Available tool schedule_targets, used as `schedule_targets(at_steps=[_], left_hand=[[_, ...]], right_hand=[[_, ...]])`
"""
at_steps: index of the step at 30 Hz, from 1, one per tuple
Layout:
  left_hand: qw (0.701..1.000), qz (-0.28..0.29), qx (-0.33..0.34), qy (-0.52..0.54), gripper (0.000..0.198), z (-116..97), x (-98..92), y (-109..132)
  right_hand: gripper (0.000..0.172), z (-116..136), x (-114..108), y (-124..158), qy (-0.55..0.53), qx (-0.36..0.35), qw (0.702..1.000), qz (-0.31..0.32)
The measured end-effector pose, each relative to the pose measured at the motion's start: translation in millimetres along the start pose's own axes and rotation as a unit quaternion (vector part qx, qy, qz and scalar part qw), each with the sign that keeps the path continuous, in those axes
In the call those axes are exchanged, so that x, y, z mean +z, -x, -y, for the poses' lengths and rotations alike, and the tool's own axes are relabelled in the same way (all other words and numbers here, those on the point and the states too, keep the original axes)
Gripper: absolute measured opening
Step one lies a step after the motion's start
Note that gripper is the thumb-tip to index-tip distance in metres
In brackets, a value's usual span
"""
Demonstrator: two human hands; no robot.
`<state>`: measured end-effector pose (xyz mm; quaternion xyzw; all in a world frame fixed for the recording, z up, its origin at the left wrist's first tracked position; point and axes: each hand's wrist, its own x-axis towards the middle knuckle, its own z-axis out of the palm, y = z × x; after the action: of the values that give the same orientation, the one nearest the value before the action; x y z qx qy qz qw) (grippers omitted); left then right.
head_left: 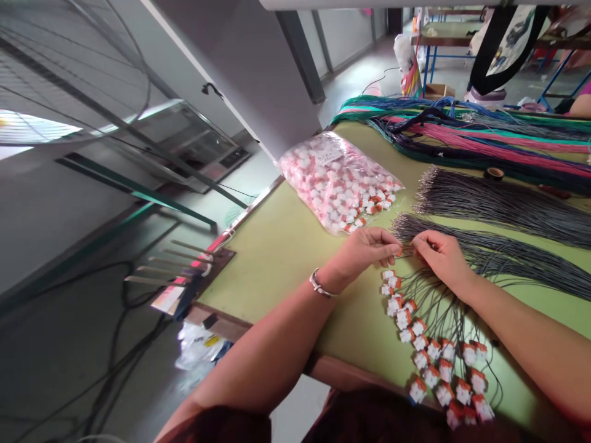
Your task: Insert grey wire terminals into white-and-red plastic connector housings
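My left hand pinches a small connector, of which only an orange edge shows between the fingers. Close by on its right, my right hand has thumb and forefinger pressed together on a thin dark wire, mostly hidden by the fingers. Below both hands lie several white-and-orange connectors with dark wires attached, spread toward the table's front edge. Just beyond the hands rests a bundle of dark wires with bare metal tips. A clear plastic bag full of similar connectors sits behind my left hand.
The green tabletop has a brown front edge. A second dark wire bundle, a tape roll and long coloured wires lie farther back. A metal-pronged rack is at the left edge. A grey pillar rises behind.
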<state>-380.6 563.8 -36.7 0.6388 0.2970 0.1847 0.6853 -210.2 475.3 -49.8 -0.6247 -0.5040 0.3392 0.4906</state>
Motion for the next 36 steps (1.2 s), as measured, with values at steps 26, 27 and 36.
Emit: schedule_targets(at_steps=[26,27,36], left_hand=[[0.772,-0.214,0.082,-0.593,0.022,3,-39.9,-20],[0.782,-0.226,0.091,-0.573,0.022,1,-39.7,-19],[0.994,-0.098,0.041,-0.039,0.038,-3,-19.7,-3]], right_hand=[[0.017,11,27,4,0.488,-0.094,0.846,0.193],[0.017,9,27,3,0.483,-0.096,0.849,0.19],[0.014,-3,11,-7,0.112,-0.032,0.993,0.018]])
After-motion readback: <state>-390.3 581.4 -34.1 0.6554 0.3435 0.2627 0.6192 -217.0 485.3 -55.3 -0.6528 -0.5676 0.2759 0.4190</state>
